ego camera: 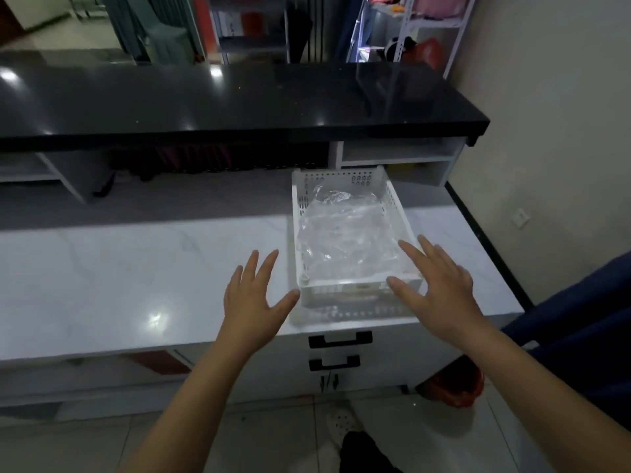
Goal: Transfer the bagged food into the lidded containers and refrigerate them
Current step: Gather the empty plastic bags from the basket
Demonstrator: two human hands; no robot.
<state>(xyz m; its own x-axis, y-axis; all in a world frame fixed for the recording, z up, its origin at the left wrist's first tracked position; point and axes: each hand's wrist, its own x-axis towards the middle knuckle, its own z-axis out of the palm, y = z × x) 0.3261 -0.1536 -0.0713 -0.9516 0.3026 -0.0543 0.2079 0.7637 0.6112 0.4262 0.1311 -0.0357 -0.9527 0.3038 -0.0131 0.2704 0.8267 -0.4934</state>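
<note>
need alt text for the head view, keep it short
Two open hands, left and right, reach toward a white perforated basket of clear plastic bags on a white marble-look counter, a black countertop behind.

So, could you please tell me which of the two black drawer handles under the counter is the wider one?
The upper handle, just beneath the counter edge, is wider; the lower handle under it is shorter.

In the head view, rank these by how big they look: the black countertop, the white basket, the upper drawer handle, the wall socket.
1. black countertop
2. white basket
3. upper drawer handle
4. wall socket

The countertop lies farther away, yet looks clearly largest.
</note>
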